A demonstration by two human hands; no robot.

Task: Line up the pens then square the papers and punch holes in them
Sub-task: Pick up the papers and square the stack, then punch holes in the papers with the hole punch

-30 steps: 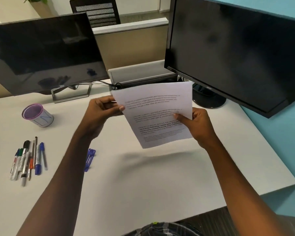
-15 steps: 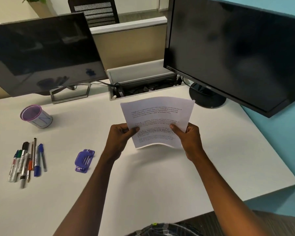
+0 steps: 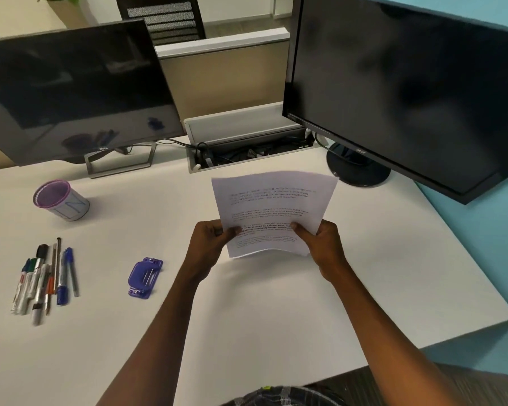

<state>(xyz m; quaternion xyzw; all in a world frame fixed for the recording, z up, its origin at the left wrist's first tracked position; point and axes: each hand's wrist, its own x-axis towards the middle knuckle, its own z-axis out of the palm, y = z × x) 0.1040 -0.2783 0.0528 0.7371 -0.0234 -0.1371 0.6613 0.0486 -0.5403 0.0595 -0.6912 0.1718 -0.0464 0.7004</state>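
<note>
Two hands: left hand point(image 3: 207, 244) and right hand point(image 3: 323, 244) pinch white printed paper sheets point(image 3: 273, 212) upright over white desk point(image 3: 276, 312)
Pens: assorted markers and pens point(image 3: 46, 278) lined up — done
Squaring: seemingly under way
Punching: purple plastic hole punch point(image 3: 145, 276) untouched — left

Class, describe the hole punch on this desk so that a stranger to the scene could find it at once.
Start at the wide white desk and look left of the person's left hand. Between that arm and the row of pens and markers lies a small purple plastic hole punch, flat on the desk. It is the only squat, blocky thing there; its neighbours are thin sticks.
</note>
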